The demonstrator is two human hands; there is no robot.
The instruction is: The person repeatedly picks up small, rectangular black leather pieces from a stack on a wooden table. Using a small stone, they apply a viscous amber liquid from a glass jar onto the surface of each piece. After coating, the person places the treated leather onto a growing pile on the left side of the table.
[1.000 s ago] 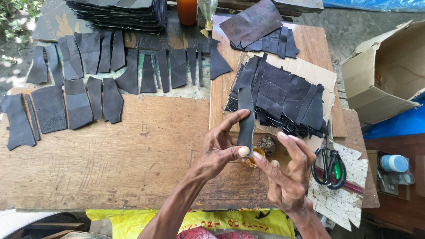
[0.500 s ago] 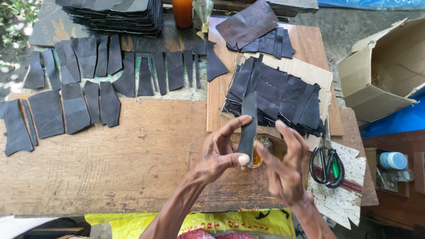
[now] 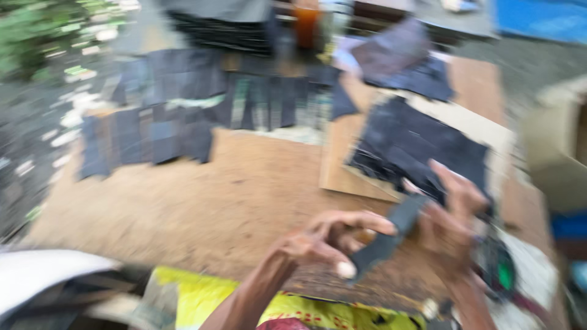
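Head view, badly motion-blurred: a dark strip (image 3: 384, 241) of what looks like leather or rubber sheet is held slanted just above the near edge of the tabletop (image 3: 202, 195). It looks light, thin and pliant, unlikely to break; best pinched at its ends. The left hand (image 3: 318, 241) nips its lower end between thumb and fingers; the right hand (image 3: 449, 223), fingers partly spread, touches the upper end. More dark pieces (image 3: 422, 143) lie behind
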